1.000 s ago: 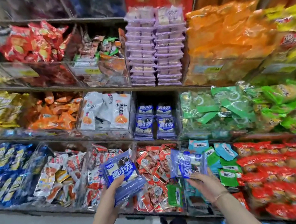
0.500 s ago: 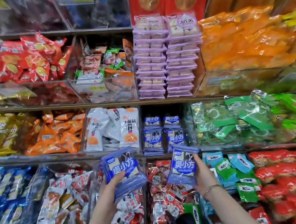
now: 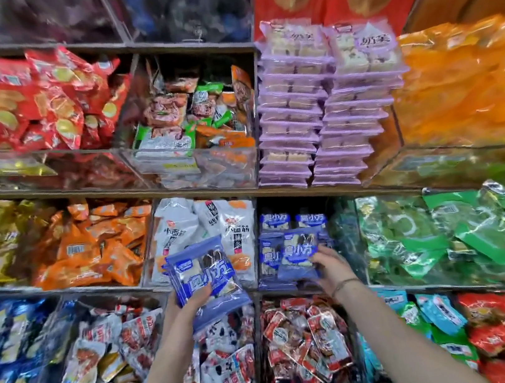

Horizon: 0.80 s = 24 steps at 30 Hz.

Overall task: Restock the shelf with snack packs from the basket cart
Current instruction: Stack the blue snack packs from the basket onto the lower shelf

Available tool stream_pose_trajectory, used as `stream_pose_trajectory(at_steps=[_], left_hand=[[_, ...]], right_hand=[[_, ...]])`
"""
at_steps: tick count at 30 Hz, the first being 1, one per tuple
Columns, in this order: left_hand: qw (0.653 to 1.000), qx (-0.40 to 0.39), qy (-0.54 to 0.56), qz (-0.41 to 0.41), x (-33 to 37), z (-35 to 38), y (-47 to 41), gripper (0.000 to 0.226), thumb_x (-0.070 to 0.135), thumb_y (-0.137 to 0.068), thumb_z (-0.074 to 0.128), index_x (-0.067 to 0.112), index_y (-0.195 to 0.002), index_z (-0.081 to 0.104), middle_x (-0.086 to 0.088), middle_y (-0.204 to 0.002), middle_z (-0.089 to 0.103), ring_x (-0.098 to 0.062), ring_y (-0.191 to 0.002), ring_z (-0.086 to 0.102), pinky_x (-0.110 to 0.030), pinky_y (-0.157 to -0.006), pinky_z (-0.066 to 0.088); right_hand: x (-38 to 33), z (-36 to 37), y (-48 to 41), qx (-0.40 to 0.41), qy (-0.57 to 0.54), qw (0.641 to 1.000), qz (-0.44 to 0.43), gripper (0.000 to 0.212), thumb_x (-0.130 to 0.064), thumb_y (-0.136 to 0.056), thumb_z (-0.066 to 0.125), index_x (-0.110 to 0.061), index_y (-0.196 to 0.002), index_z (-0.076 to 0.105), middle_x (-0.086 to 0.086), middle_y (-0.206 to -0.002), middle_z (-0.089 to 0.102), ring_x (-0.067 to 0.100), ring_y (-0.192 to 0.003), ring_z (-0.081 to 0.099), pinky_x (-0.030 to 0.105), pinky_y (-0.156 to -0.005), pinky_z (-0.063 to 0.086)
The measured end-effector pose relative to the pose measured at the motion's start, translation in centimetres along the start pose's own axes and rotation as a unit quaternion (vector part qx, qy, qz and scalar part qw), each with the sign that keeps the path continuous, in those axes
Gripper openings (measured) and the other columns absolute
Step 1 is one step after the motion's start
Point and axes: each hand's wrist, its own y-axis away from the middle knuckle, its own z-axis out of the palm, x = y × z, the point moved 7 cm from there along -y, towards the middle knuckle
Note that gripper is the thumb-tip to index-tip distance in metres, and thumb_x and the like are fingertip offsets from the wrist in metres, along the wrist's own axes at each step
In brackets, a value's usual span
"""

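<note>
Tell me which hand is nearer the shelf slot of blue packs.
Right. The right hand holds a blue pack at the slot; the left hand holds blue packs left of it.

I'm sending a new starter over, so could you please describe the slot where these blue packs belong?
Find the twin stacks of lilac trays; the slot sits directly beneath them. It is the narrow dark bay of blue packs between white pouches and green bags, where the right hand holds one.

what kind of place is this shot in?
Probably a shop's snack aisle: tiered shelves, clear bins heaped with packaged snacks, stacked purple packs. Left hand and right hand each hold blue packs.
</note>
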Motion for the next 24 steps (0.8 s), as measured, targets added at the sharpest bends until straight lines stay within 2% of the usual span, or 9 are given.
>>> stream_pose_trajectory(at_steps=[3,4,6,8,10,12,14,20,24], left_hand=[[0.999,-0.012,-0.032,0.007,0.4,0.1,-0.2,0.098,0.060,-0.037,0.083,0.038,-0.126,0.049,0.007,-0.122,0.061,-0.022,-0.115,0.058,-0.052,-0.105,0.039],[0.999,-0.017,-0.044,0.002,0.4,0.1,-0.1,0.108,0.062,-0.038,0.082,0.032,-0.135,0.044,0.005,-0.126,0.060,-0.020,-0.114,0.058,-0.048,-0.102,0.041],[0.999,-0.007,-0.051,-0.018,0.5,-0.1,0.1,0.116,0.062,-0.042,0.079,0.028,-0.144,0.034,0.005,-0.131,0.057,-0.019,-0.116,0.057,-0.044,-0.098,0.040],[0.998,0.000,-0.048,-0.031,0.4,-0.3,0.2,0.109,0.058,-0.050,0.079,0.029,-0.144,0.035,0.003,-0.134,0.056,-0.020,-0.119,0.056,-0.046,-0.102,0.040],[0.998,0.005,-0.048,-0.025,0.4,-0.5,0.1,0.079,0.049,-0.054,0.083,0.033,-0.126,0.053,0.007,-0.119,0.068,-0.011,-0.103,0.067,-0.039,-0.089,0.047],[0.999,0.001,-0.040,-0.027,0.1,-0.5,0.0,0.056,0.040,-0.057,0.084,0.040,-0.107,0.056,0.015,-0.102,0.073,-0.003,-0.086,0.070,-0.030,-0.077,0.045],[0.999,-0.002,-0.040,-0.031,-0.1,-0.6,-0.1,0.051,0.036,-0.064,0.082,0.038,-0.108,0.057,0.013,-0.103,0.073,-0.006,-0.088,0.071,-0.031,-0.078,0.045],[0.998,-0.004,-0.050,-0.027,0.1,-0.5,0.0,0.066,0.042,-0.060,0.079,0.028,-0.120,0.056,0.003,-0.112,0.071,-0.016,-0.099,0.069,-0.038,-0.088,0.046],[0.998,-0.011,-0.056,-0.026,0.1,-0.3,0.2,0.051,0.041,-0.067,0.078,0.038,-0.113,0.055,0.018,-0.103,0.072,-0.003,-0.090,0.069,-0.033,-0.081,0.045]], right_hand=[[-2.7,2.6,-2.9,0.011,0.012,0.999,-0.032,0.026,0.005,-0.088,0.053,-0.015,-0.073,0.046,0.004,-0.065,0.051,0.013,-0.060,0.051,0.021,-0.049,0.048],[-3.2,3.6,-4.0,0.012,0.002,1.000,-0.028,0.027,0.003,-0.089,0.052,-0.016,-0.072,0.044,0.005,-0.071,0.050,0.013,-0.063,0.052,0.023,-0.050,0.050],[-4.0,5.4,-6.0,0.022,-0.025,0.999,-0.025,0.023,-0.001,-0.090,0.055,-0.016,-0.075,0.046,0.009,-0.090,0.052,0.019,-0.088,0.055,0.031,-0.072,0.054],[-4.2,7.1,-7.5,0.010,-0.020,0.999,-0.028,0.016,-0.004,-0.090,0.056,-0.015,-0.080,0.050,0.012,-0.109,0.051,0.023,-0.107,0.052,0.036,-0.092,0.049],[-4.0,7.9,-8.2,0.009,0.079,0.996,-0.051,0.010,-0.005,-0.089,0.057,-0.011,-0.097,0.058,0.011,-0.110,0.052,0.023,-0.103,0.053,0.031,-0.092,0.046],[-4.1,7.6,-8.4,0.030,0.232,0.967,-0.105,0.037,-0.006,-0.090,0.056,-0.005,-0.127,0.053,0.011,-0.111,0.055,0.025,-0.100,0.056,0.031,-0.086,0.046],[-4.0,7.1,-8.0,0.021,0.303,0.942,-0.142,0.051,-0.003,-0.091,0.053,-0.004,-0.140,0.039,0.016,-0.130,0.052,0.031,-0.114,0.055,0.032,-0.095,0.044],[-2.1,5.0,-5.8,-0.091,0.328,0.926,-0.162,0.061,0.001,-0.092,0.052,-0.011,-0.146,0.026,0.003,-0.149,0.032,0.020,-0.136,0.032,0.029,-0.109,0.030],[-1.5,3.8,-5.3,-0.053,0.413,0.892,-0.176,0.051,-0.007,-0.092,0.055,-0.012,-0.140,0.039,0.010,-0.145,0.038,0.027,-0.128,0.043,0.038,-0.108,0.037]])
